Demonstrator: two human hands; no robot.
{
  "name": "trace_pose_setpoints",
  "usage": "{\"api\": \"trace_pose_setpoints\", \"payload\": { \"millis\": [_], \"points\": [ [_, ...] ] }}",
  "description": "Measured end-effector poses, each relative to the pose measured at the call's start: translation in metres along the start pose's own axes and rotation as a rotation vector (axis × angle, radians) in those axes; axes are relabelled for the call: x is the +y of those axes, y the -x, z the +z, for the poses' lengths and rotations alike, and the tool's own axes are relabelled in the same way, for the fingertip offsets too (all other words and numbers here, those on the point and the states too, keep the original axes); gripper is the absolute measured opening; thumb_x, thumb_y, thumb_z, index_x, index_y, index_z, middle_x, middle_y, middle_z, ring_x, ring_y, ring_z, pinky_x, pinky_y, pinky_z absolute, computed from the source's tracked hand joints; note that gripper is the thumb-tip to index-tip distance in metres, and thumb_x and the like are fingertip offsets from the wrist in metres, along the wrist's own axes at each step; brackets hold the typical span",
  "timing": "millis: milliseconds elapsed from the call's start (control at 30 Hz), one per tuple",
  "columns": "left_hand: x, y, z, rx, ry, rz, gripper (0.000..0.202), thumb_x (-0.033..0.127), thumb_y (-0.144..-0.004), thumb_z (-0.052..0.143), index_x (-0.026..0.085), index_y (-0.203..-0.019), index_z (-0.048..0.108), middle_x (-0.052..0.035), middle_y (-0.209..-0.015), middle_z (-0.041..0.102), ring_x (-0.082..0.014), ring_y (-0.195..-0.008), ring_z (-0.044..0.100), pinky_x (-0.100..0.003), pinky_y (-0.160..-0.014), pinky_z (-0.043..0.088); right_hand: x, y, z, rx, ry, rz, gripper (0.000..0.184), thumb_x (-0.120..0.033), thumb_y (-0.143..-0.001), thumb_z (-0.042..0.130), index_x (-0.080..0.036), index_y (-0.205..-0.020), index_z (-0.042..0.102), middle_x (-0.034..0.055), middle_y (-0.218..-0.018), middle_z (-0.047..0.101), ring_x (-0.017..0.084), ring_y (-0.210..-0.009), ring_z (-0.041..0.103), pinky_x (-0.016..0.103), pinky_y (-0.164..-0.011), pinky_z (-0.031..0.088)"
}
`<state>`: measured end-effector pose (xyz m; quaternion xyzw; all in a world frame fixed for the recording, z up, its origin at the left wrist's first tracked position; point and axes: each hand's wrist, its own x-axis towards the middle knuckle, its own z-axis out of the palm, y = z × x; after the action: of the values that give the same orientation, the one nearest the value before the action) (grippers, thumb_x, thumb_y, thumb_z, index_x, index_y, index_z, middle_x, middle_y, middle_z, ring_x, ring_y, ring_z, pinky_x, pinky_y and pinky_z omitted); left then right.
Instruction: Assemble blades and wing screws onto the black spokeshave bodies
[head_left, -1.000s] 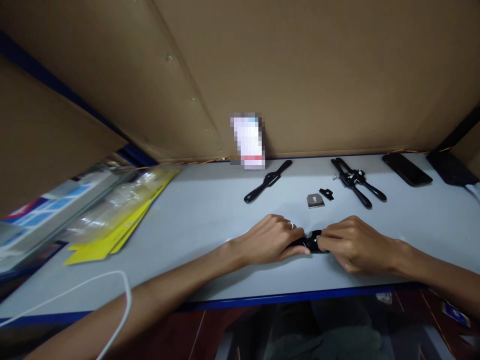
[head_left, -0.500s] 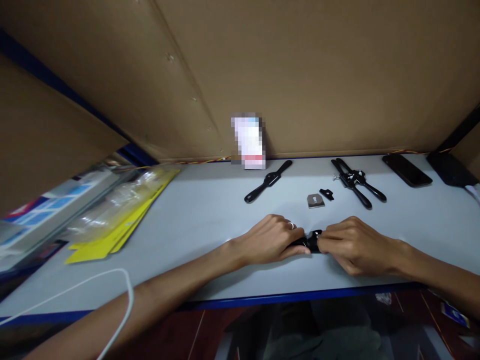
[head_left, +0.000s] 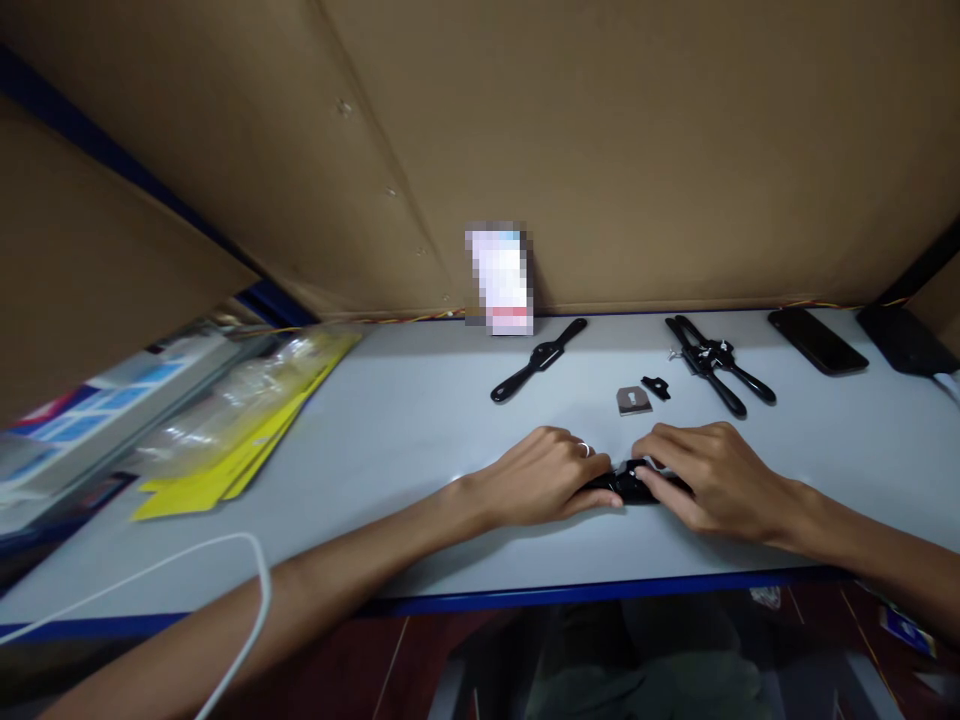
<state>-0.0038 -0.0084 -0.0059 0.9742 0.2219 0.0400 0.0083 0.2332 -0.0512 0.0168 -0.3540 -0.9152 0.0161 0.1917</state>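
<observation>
A black spokeshave point(head_left: 628, 488) lies near the table's front edge between my two hands. My left hand point(head_left: 544, 475), a ring on one finger, is wrapped around its left handle. At the middle of the tool, the thumb and fingers of my right hand point(head_left: 724, 490) pinch around a small shiny part, perhaps a screw; my fingers partly cover it. Just beyond lie a flat metal blade point(head_left: 634, 402) with a slot and a small black lever cap point(head_left: 655, 386). Farther back rests a bare black spokeshave body point(head_left: 541, 355).
Two more spokeshaves point(head_left: 712, 362) lie together at the right rear, near a dark phone point(head_left: 817, 340) and a black object point(head_left: 904, 338). A blurred upright screen point(head_left: 504, 280) leans on the cardboard wall. Yellow sheets point(head_left: 187, 497), clear plastic and a white cable point(head_left: 259, 570) are at left.
My right hand has lifted and opened slightly from its closed grip, its thumb and fingers now at the spokeshave's middle. The left hand keeps its hold.
</observation>
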Motion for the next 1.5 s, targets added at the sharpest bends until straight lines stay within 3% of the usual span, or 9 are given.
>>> {"api": "trace_pose_setpoints", "payload": {
  "millis": [133, 267, 433, 600, 700, 800, 900, 1267, 1500],
  "points": [
    [0.0, 0.0, 0.001, -0.006, 0.007, -0.005, 0.062, 0.064, -0.101, 0.024, 0.019, -0.077, 0.059, -0.0019, -0.06, 0.06, -0.0155, -0.05, 0.053, -0.034, -0.051, 0.028, 0.0, -0.003, 0.006, -0.173, 0.078, 0.147, 0.027, -0.041, -0.097, 0.054, -0.015, -0.101, 0.063, 0.0067, -0.095, 0.065, 0.017, -0.066, 0.057, 0.03, -0.056, 0.031],
    [0.0, 0.0, 0.002, 0.005, -0.007, -0.004, 0.062, 0.064, -0.101, 0.024, 0.019, -0.076, 0.059, -0.0022, -0.06, 0.061, -0.0155, -0.05, 0.053, -0.034, -0.052, 0.028, -0.001, -0.004, 0.007, -0.241, 0.052, 0.147, 0.023, -0.034, -0.101, 0.048, -0.016, -0.099, 0.062, 0.0069, -0.096, 0.064, 0.016, -0.068, 0.057, 0.03, -0.057, 0.033],
    [0.0, -0.001, 0.002, 0.008, -0.034, 0.006, 0.064, 0.064, -0.101, 0.022, 0.018, -0.078, 0.06, -0.0035, -0.062, 0.062, -0.0153, -0.05, 0.052, -0.033, -0.052, 0.029, 0.0, -0.004, 0.015, -0.196, 0.037, 0.102, 0.025, -0.033, -0.102, 0.045, -0.015, -0.091, 0.06, 0.0064, -0.089, 0.064, 0.015, -0.064, 0.053, 0.029, -0.056, 0.032],
    [0.0, 0.0, 0.002, 0.016, -0.046, 0.016, 0.065, 0.063, -0.102, 0.021, 0.017, -0.078, 0.061, -0.0033, -0.061, 0.061, -0.0142, -0.05, 0.052, -0.033, -0.053, 0.029, 0.01, -0.004, 0.019, -0.029, 0.124, 0.003, 0.035, -0.036, -0.106, 0.035, -0.015, -0.091, 0.059, 0.0073, -0.086, 0.063, 0.016, -0.065, 0.054, 0.03, -0.055, 0.031],
    [0.0, 0.0, 0.001, 0.009, -0.053, 0.022, 0.064, 0.062, -0.102, 0.022, 0.017, -0.078, 0.061, -0.0035, -0.062, 0.062, -0.0148, -0.051, 0.053, -0.033, -0.053, 0.03, 0.02, -0.006, 0.017, 0.049, 0.093, 0.095, 0.033, -0.036, -0.106, 0.036, -0.015, -0.094, 0.058, 0.0062, -0.085, 0.063, 0.017, -0.068, 0.057, 0.03, -0.058, 0.035],
    [0.0, 0.0, 0.001, -0.001, -0.048, 0.017, 0.062, 0.061, -0.102, 0.024, 0.018, -0.078, 0.06, -0.0037, -0.062, 0.062, -0.0151, -0.051, 0.054, -0.034, -0.054, 0.031, 0.033, -0.008, 0.017, 0.033, 0.031, 0.243, 0.029, -0.037, -0.104, 0.04, -0.017, -0.094, 0.058, 0.0047, -0.086, 0.065, 0.017, -0.07, 0.059, 0.031, -0.062, 0.039],
    [0.0, 0.0, 0.0, -0.007, -0.043, 0.017, 0.062, 0.061, -0.102, 0.024, 0.017, -0.078, 0.06, -0.0038, -0.063, 0.062, -0.0148, -0.051, 0.054, -0.034, -0.054, 0.03, 0.042, -0.01, 0.02, -0.021, 0.038, 0.305, 0.029, -0.038, -0.103, 0.043, -0.017, -0.091, 0.059, 0.0053, -0.087, 0.065, 0.019, -0.073, 0.06, 0.031, -0.064, 0.041],
    [0.0, -0.001, 0.0, -0.01, -0.06, 0.011, 0.06, 0.062, -0.102, 0.026, 0.019, -0.078, 0.06, -0.0034, -0.062, 0.062, -0.0166, -0.051, 0.053, -0.034, -0.053, 0.029, 0.045, -0.009, 0.025, -0.002, 0.19, 0.236, 0.031, -0.037, -0.102, 0.046, -0.015, -0.097, 0.067, 0.0086, -0.094, 0.06, 0.017, -0.07, 0.055, 0.029, -0.06, 0.039],
    [0.001, -0.001, -0.001, -0.015, -0.039, 0.012, 0.059, 0.062, -0.102, 0.027, 0.018, -0.077, 0.059, -0.0031, -0.062, 0.061, -0.0152, -0.051, 0.051, -0.033, -0.054, 0.029, 0.058, -0.009, 0.018, 0.035, -0.019, 0.303, 0.023, -0.029, -0.1, 0.047, -0.017, -0.097, 0.066, 0.0073, -0.095, 0.068, 0.021, -0.084, 0.063, 0.034, -0.077, 0.046]
  ]
}}
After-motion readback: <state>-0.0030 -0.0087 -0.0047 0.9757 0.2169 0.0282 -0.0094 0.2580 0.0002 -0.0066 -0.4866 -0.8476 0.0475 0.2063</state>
